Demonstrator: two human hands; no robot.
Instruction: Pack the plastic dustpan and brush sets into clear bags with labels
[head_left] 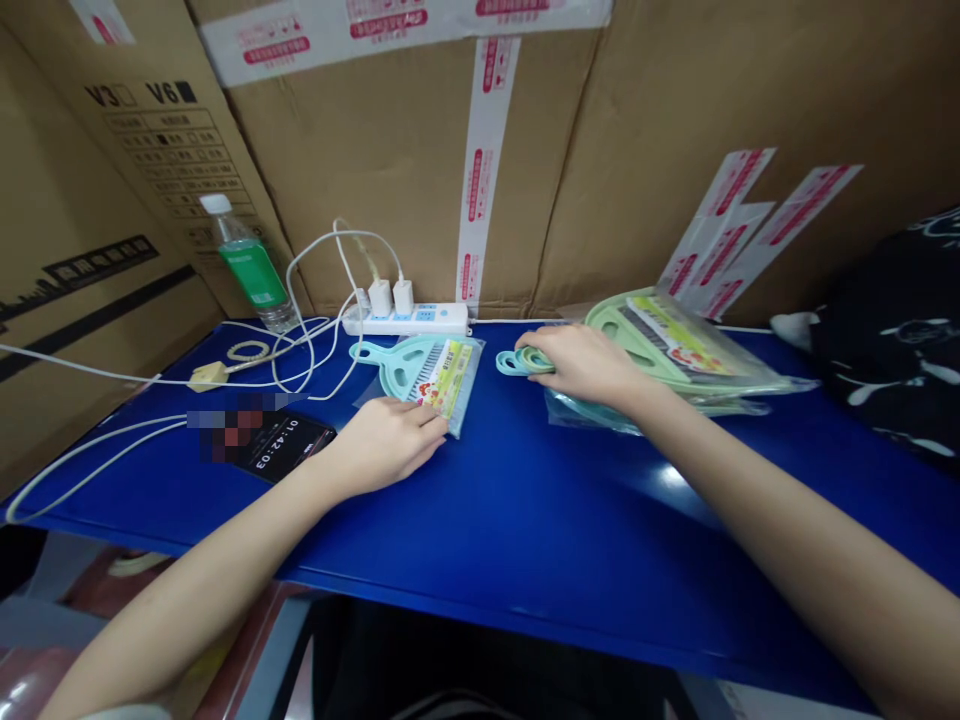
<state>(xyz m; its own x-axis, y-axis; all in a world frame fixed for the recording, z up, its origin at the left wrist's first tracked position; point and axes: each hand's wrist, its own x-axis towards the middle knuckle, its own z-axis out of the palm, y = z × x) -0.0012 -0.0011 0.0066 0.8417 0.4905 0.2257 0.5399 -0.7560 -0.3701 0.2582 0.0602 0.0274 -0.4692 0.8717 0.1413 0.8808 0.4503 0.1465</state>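
Observation:
A light blue dustpan set [405, 365] lies in a clear bag with a yellow-green printed card, its handle pointing left. My left hand [394, 440] is at the bag's near edge, fingers together and closed on it; the fingertips are partly hidden. On the right, a stack of bagged dustpan sets [660, 345] has a pale green one on top and bluish ones below. My right hand [581, 360] is wrapped around the stack's handles, whose looped blue and green ends stick out to the left of my fingers.
Behind the blue table [495, 540] stand large taped cardboard boxes [390, 150]. A white power strip [420, 320] with chargers, tangled white cables [300, 300], a water bottle [251, 265] and a phone [281, 445] are on the left. Black patterned cloth [892, 340] is at right.

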